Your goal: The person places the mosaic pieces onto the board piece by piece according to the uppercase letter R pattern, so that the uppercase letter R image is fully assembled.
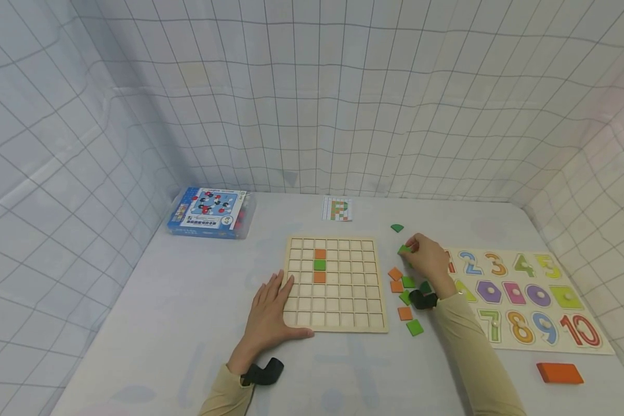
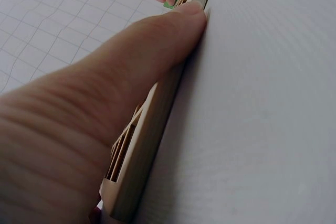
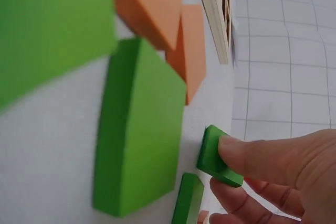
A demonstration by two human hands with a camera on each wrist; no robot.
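A wooden grid board lies on the table, an orange tile, a green tile and another orange tile stacked in one column of its cells. My left hand rests at the board's near left corner, fingers spread along the left side, thumb against the front edge. To the right of the board, my right hand pinches a green square tile between thumb and fingers. Below that hand lie loose orange tiles and green tiles.
A small pattern card lies behind the board, with a dark green quarter-round piece nearer the right hand. A boxed molecule set sits at back left. On the right are a number puzzle board and an orange block.
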